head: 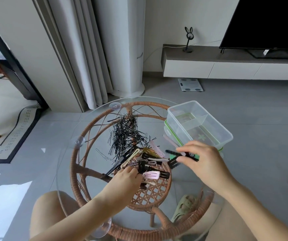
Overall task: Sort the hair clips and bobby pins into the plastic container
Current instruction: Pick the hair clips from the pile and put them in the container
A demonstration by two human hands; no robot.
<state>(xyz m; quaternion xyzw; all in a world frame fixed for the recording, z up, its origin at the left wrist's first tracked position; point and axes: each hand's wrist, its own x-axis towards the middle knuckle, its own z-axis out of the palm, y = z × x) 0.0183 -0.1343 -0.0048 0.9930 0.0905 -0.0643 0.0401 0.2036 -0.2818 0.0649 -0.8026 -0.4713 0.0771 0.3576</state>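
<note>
Holding black clips (179, 154), the right hand (202, 159) nears the unlabelled container (214, 126).

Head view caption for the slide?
Right hand lifts black clips toward empty container; left hand in clip pile.

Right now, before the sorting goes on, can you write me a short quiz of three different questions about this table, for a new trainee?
1. True or false: the plastic container already holds many bobby pins.
2. Which hand holds a black hair clip above the table? A) left hand B) right hand C) neither
3. Fill in: the pile of bobby pins lies on the ____ tabletop.

Key
1. False; the container looks empty.
2. B; the right hand pinches it, while the left hand reaches into the hair clips.
3. glass
</note>
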